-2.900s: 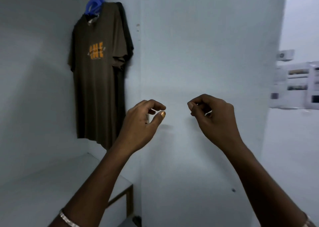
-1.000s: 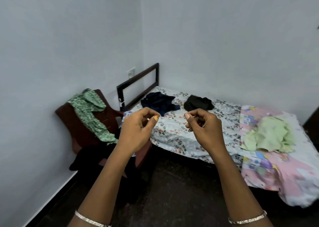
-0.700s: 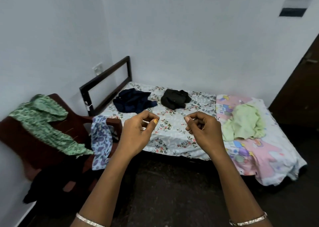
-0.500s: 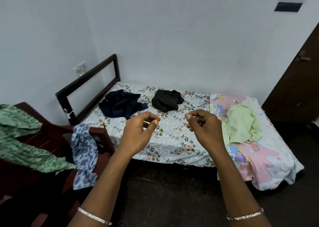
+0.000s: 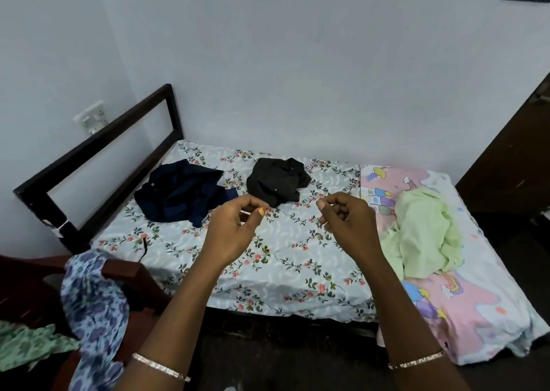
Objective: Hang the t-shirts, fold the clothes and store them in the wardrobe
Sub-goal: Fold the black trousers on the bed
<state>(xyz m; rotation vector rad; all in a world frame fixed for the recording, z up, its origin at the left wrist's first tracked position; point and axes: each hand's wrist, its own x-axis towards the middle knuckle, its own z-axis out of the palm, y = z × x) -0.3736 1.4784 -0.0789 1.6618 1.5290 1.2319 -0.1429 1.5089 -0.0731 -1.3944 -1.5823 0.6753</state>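
My left grip (image 5: 232,233) and right grip (image 5: 348,227) are raised over the floral-sheeted bed (image 5: 285,271). The fingers of both are curled in with thumb against fingertip, and neither holds any cloth. On the bed lie a crumpled navy-blue garment (image 5: 181,194) near the dark headboard (image 5: 98,140), a bunched black garment (image 5: 276,184) beside it, and a rumpled pale-green garment (image 5: 422,236) on the pink cartoon-print sheet (image 5: 464,301).

head cam | worn at standing height | faces forward-down | floral-sheeted, dark-framed bed (image 5: 297,259) near, 12 o'clock | left hand (image 5: 232,233), right hand (image 5: 348,227) closest, centre | reddish-brown wooden chair (image 5: 122,268), 8 o'clock
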